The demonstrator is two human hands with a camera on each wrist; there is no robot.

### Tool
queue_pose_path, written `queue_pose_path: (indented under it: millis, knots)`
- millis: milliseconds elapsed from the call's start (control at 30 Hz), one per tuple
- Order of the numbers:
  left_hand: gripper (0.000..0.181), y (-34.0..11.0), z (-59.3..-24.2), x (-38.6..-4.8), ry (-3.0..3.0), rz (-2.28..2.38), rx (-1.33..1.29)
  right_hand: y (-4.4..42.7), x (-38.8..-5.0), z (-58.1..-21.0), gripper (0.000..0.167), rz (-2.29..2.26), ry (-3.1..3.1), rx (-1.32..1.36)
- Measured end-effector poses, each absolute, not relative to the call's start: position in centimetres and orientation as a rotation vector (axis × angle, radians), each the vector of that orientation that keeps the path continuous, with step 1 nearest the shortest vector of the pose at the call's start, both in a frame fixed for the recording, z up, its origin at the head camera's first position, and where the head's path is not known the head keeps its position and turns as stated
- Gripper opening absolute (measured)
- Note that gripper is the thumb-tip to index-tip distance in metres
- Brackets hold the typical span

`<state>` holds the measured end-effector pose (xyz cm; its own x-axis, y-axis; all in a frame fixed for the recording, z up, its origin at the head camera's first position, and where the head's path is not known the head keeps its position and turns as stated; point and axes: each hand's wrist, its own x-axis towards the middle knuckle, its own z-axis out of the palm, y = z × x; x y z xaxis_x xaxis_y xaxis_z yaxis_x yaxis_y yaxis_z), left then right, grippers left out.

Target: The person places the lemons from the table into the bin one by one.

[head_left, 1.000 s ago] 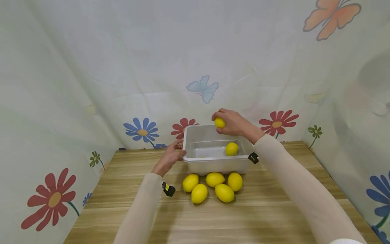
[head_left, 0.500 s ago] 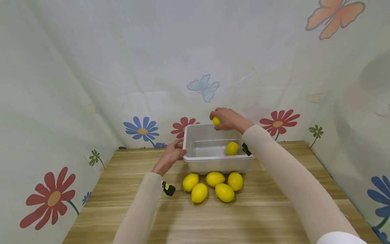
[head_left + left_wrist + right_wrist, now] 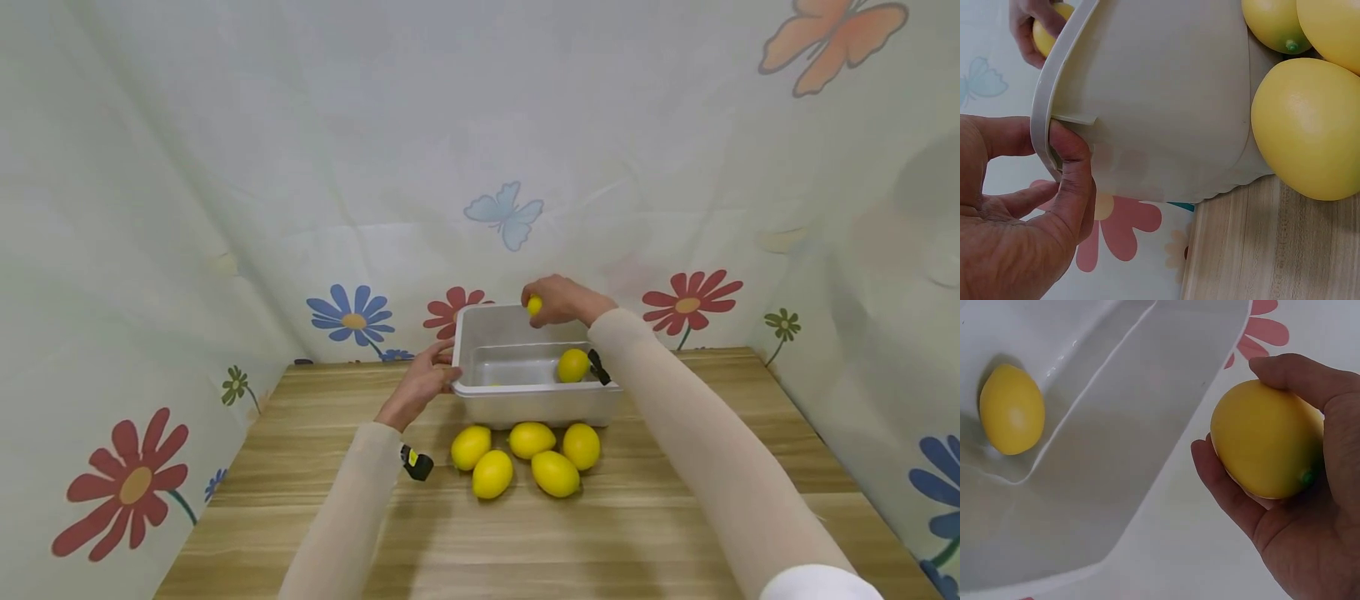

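Observation:
My left hand [image 3: 422, 383] pinches the left rim of a white plastic tub [image 3: 540, 407] between thumb and fingers, as the left wrist view shows closely. Over the tub's back edge my right hand [image 3: 562, 300] holds a lemon [image 3: 1266, 440], fingers and thumb wrapped round it. In the right wrist view this lemon has a green tip and is outside the tub wall. Another lemon [image 3: 573, 366] lies on the tub's floor at the right. A sliver of yellow shows just behind the front rim; the rest of it is hidden.
Several lemons [image 3: 556, 474] lie grouped on the wooden table [image 3: 480, 550] before the tub's front wall. Behind the tub hangs a pale curtain [image 3: 390, 167] printed with flowers and butterflies, and it also encloses both sides.
My right hand has shifted slightly left and then a little lower, still holding the lemon, and its forearm has swung inward. The left hand stays on the tub's rim.

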<state>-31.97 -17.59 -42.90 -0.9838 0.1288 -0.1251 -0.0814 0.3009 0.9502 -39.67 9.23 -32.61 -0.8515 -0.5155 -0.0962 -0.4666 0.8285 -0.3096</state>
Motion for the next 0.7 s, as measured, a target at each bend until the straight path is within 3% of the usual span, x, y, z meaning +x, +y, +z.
queue_pose_path:
  millis: [700]
  knots:
    - [0.063, -17.4, -42.7, -32.1, 2.381, 1.772, 0.038, 10.3, -40.8, -35.6, 0.048, -0.397, 2.721, -0.537]
